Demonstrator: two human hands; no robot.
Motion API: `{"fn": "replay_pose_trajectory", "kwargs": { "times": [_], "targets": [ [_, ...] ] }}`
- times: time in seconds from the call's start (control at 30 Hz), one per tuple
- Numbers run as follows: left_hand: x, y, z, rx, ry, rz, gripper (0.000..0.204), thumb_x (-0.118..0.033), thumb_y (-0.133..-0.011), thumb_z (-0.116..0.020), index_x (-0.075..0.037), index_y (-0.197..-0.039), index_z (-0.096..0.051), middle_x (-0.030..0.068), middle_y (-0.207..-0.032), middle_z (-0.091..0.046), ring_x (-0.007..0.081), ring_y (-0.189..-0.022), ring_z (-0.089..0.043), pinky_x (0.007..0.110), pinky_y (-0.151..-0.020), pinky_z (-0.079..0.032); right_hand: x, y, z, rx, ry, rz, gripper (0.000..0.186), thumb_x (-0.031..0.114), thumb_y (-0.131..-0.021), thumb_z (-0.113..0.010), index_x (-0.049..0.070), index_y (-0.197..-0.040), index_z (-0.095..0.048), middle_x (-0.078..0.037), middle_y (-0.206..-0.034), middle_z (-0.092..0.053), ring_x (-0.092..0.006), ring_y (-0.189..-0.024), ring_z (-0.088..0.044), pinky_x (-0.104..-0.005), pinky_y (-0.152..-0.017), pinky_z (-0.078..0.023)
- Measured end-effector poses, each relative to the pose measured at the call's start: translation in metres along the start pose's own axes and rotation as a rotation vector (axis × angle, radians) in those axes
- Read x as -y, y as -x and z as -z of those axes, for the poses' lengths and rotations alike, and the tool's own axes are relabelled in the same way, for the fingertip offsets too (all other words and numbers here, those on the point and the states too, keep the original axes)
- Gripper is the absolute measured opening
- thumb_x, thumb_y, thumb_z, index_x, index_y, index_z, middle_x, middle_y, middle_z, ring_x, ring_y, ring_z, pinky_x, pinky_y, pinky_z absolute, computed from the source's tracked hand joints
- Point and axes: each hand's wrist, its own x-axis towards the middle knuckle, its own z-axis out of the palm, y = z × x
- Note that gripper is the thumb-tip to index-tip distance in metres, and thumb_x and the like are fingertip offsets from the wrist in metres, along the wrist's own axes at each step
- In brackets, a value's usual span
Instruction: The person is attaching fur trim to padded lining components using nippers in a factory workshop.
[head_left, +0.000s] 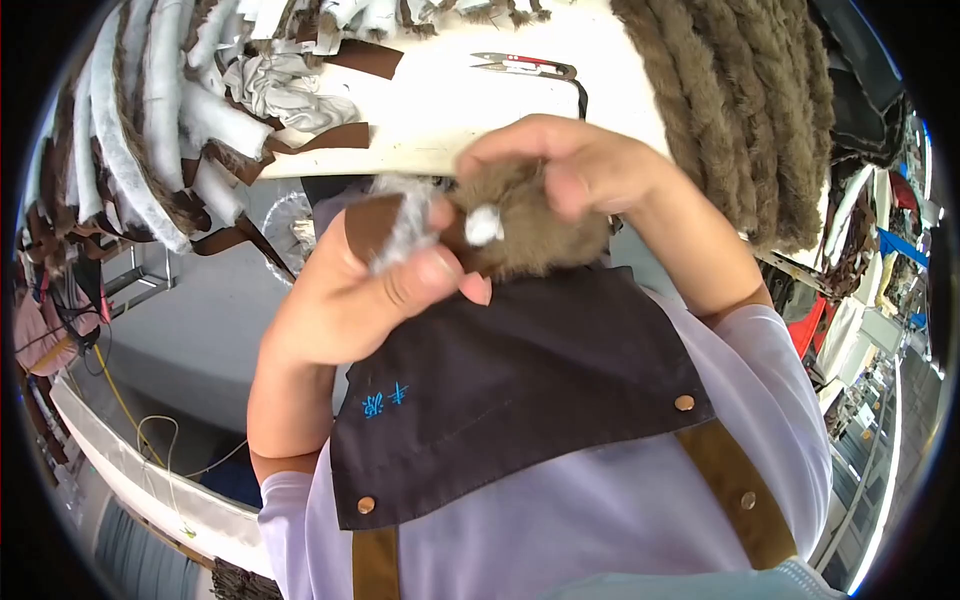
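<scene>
A small brown furry piece [530, 235] with a white tuft of stuffing showing at its side is held up close to my chest. My right hand [585, 165] curls over its top and grips it. My left hand [350, 290] holds it from the left, thumb pressed against the fur, with a strip of brown fabric and white fluffy stuffing [405, 225] pinched under the fingers. Both hands touch the same piece, above my dark brown apron bib [520, 380].
A white table [440, 110] lies beyond my hands, with thread snips [525, 66] on it. Piles of brown-and-white fabric pieces [170, 130] cover its left side. Rolls of brown fur [745, 100] lie at the right. Cables hang at the lower left.
</scene>
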Motion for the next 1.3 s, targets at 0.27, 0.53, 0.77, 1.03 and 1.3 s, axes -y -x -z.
{"fn": "replay_pose_trajectory", "kwargs": {
  "times": [0.27,0.53,0.77,1.03,1.3],
  "targets": [
    [-0.005,0.006,-0.019,-0.445,0.644,-0.132,0.043,-0.025,-0.084,-0.059,0.001,-0.114,-0.046,0.0114,-0.099,-0.057,0.0171,-0.091,-0.054,0.031,-0.078,-0.044,-0.036,-0.031,-0.031,-0.572,0.563,0.735,0.024,0.017,-0.087,-0.051,-0.002,-0.100,-0.046,-0.010,-0.083,-0.054,-0.0131,-0.074,-0.056,-0.0243,-0.065,-0.045],
    [0.000,-0.004,-0.003,-0.434,0.078,-0.388,0.030,-0.017,-0.082,-0.059,0.003,-0.105,-0.056,0.0162,-0.127,-0.038,0.0194,-0.100,-0.047,0.033,-0.091,-0.035,-0.022,-0.026,-0.047,-0.524,0.457,0.546,0.035,0.031,-0.094,-0.037,-0.001,-0.095,-0.050,-0.006,-0.077,-0.050,-0.0115,-0.067,-0.053,-0.0250,-0.059,-0.046],
    [0.001,0.000,-0.014,-0.413,0.192,-0.341,0.020,-0.014,-0.084,-0.054,0.005,-0.089,-0.061,0.0126,-0.081,-0.063,0.0206,-0.081,-0.056,0.039,-0.097,-0.032,-0.024,-0.018,-0.045,-0.305,0.305,0.443,0.030,0.030,-0.091,-0.046,0.001,-0.097,-0.051,-0.005,-0.081,-0.052,-0.0126,-0.079,-0.049,-0.0271,-0.069,-0.042],
    [-0.005,-0.001,-0.027,-0.526,0.278,-0.255,0.033,-0.020,-0.081,-0.057,0.002,-0.105,-0.050,0.0053,-0.087,-0.052,0.0099,-0.070,-0.047,0.023,-0.065,-0.040,0.017,-0.017,-0.051,-0.515,0.440,0.574,0.012,0.012,-0.085,-0.054,0.006,-0.091,-0.046,0.001,-0.082,-0.044,-0.0065,-0.083,-0.045,-0.0230,-0.075,-0.037],
    [-0.009,0.004,-0.023,-0.544,0.342,-0.073,0.057,-0.036,-0.070,-0.062,0.002,-0.109,-0.045,0.0070,-0.086,-0.051,0.0062,-0.059,-0.041,0.017,-0.055,-0.035,0.012,-0.032,-0.025,-0.635,0.220,0.558,0.018,0.021,-0.091,-0.050,0.005,-0.084,-0.054,0.006,-0.072,-0.046,-0.0025,-0.067,-0.040,-0.0183,-0.063,-0.035]
  ]
}}
